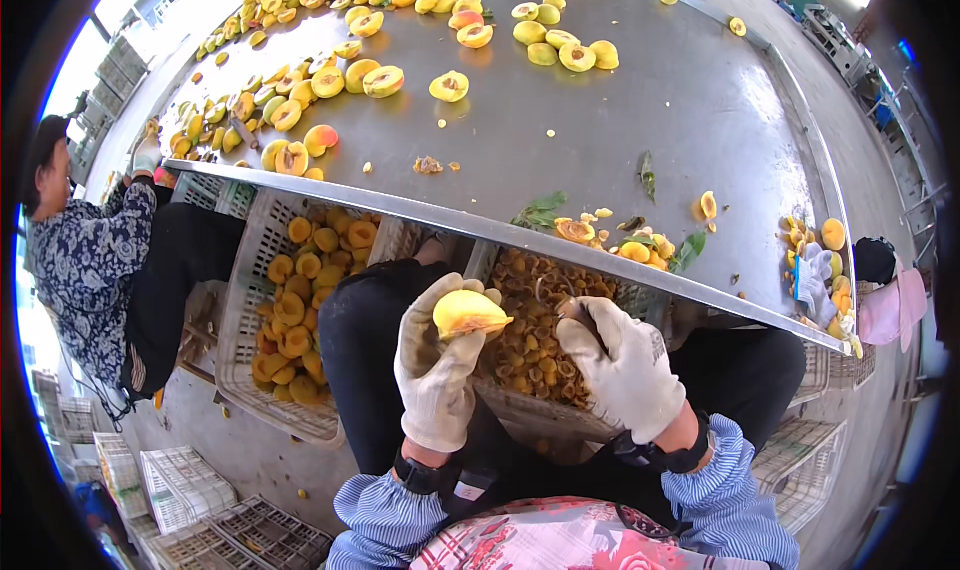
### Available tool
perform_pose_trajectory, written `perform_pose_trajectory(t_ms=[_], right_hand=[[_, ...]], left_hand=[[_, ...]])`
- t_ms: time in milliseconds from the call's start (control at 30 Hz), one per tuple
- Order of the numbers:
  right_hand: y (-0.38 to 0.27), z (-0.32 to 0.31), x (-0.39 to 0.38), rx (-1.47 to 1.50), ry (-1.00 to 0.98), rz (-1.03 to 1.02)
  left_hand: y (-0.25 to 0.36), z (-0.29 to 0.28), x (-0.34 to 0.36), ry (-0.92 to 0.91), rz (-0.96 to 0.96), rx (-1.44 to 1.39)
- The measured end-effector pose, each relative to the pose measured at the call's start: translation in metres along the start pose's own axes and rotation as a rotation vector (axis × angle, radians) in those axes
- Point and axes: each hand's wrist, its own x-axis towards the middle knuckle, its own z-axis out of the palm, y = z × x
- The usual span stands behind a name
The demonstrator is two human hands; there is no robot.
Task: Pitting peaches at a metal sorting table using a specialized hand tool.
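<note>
In front of my lap my left hand (436, 385), in a white glove, grips a yellow peach half (464, 313) between thumb and fingers. My right hand (632, 375), gloved too, is closed on a small tool with a thin, curved metal loop (541, 292); its handle is mostly hidden by the fingers. The loop is to the right of the fruit, apart from it. Below both hands, a crate holds many brown-orange peach pits and scraps (535, 370). Left of my knee, a white plastic crate (241, 315) holds peach halves (292, 310).
A raised-edge metal table (600, 120) spans the front, with many peach halves (290, 95) at left and scraps with leaves (640, 245) near its edge. A co-worker (95, 240) sits at left. Stacked crates (190, 485) stand lower left. A pink hat (893, 310) is at right.
</note>
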Motion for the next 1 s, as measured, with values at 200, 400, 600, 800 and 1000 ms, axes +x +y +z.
perform_pose_trajectory(t_ms=[200,400,600,800,1000], right_hand=[[-0.023,0.015,-0.001,-0.034,-0.009,-0.218],[0.015,0.011,0.004,-0.208,0.051,-0.045],[-0.002,0.006,0.0,0.138,-0.119,0.031],[-0.006,0.013,-0.004,0.165,-0.27,-0.019],[-0.009,0.022,0.0,-0.5,-0.198,-0.417]], left_hand=[[0.0,-0.001,0.001,-0.033,-0.057,0.039],[0.002,-0.008,0.002,-0.055,-0.17,0.028],[0.001,-0.004,0.005,-0.015,-0.249,0.035],[-0.02,-0.036,0.009,-0.356,0.584,0.99],[-0.018,-0.024,0.006,-0.4,0.47,0.842]])
